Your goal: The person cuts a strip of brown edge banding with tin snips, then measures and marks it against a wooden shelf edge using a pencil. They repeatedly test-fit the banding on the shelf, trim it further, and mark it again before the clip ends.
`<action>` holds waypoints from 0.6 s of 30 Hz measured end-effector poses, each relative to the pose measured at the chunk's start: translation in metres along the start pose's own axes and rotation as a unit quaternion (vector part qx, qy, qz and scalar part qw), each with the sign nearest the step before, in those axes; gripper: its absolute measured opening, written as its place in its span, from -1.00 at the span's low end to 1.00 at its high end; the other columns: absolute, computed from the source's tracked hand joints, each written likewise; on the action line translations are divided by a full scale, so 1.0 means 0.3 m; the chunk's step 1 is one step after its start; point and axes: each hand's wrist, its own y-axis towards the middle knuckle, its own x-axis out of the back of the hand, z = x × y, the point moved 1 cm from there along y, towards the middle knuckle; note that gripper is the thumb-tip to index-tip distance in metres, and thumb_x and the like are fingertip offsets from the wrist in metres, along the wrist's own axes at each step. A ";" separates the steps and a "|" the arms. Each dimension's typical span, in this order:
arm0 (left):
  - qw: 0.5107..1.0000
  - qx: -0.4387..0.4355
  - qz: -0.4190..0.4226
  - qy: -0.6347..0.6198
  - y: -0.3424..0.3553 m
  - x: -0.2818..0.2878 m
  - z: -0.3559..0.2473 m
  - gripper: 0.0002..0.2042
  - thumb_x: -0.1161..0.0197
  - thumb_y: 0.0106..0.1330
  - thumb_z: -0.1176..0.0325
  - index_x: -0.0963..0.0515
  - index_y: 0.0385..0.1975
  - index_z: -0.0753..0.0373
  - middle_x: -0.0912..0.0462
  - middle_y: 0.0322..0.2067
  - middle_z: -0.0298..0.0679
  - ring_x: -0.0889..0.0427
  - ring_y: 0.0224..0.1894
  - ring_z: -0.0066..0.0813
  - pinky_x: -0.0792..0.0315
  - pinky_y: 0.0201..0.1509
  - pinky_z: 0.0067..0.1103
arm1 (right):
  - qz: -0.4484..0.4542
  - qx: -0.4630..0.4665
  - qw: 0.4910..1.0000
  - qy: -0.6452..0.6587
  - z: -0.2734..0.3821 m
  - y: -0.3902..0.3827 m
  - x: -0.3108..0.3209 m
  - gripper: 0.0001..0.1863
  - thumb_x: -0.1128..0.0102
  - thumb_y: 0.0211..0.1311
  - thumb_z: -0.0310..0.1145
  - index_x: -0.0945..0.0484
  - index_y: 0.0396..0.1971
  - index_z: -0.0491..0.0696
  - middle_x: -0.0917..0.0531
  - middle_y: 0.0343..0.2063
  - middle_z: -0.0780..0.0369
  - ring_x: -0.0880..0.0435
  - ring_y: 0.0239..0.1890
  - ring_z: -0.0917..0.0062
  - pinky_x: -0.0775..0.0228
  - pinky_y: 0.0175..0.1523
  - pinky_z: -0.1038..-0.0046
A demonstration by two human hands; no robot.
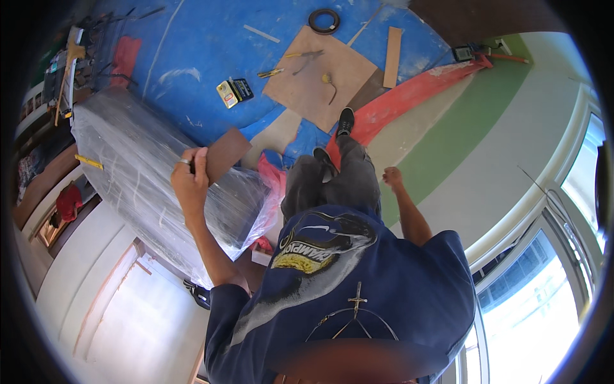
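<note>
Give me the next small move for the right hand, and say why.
Probably bring the right hand across to steady the brown piece: the left hand alone holds it, by one end, while the right is curled with nothing visible in it.

Panel [225,157]: plain brn. Far: floor sheet [198,51], blu w/ wht smudges; square board [297,89], tan; narrow strip [392,57], tan; ring [312,22], blk; pack [227,95], yel/blk. R: long sheet [409,93], red; wide band [464,125], grn betw. pale gry. L: wrapped block [160,147], gry, wht streaks. Near: shirt [403,275], navy, wht/yel/gry print; trousers [304,185], dk gry.
</note>
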 end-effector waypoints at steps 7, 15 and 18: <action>0.993 -0.049 0.100 -0.023 -0.075 -0.253 0.066 -0.67 -0.21 0.43 0.09 -0.64 -0.41 0.24 -0.68 -0.47 0.01 -0.62 -0.42 0.09 -0.44 -0.32 -0.24 | 0.070 0.107 0.988 -0.082 0.315 0.082 -0.135 -0.72 -0.14 0.41 -0.16 -0.56 -0.21 -0.10 -0.64 -0.45 0.26 -0.59 -0.45 0.59 -0.45 -0.36 0.51; 0.984 -0.001 0.166 -0.061 -0.198 -0.476 0.202 -0.63 -0.21 0.42 0.06 -0.57 -0.43 0.29 -0.61 -0.52 0.07 -0.58 -0.43 0.19 -0.39 -0.36 -0.15 | 0.005 0.264 0.964 -0.018 0.805 0.044 -0.066 -0.78 -0.15 0.38 -0.23 -0.57 -0.22 -0.09 -0.64 -0.43 0.27 -0.60 -0.43 0.61 -0.45 -0.31 0.55; 0.982 0.031 0.161 -0.097 -0.246 -0.605 0.320 -0.63 -0.21 0.43 0.08 -0.56 -0.44 0.31 -0.61 -0.51 0.10 -0.58 -0.41 0.23 -0.39 -0.35 -0.13 | 0.027 0.260 0.965 -0.034 0.789 0.113 -0.081 -0.78 -0.12 0.40 -0.25 -0.58 -0.20 -0.10 -0.64 -0.44 0.27 -0.60 -0.44 0.61 -0.44 -0.32 0.54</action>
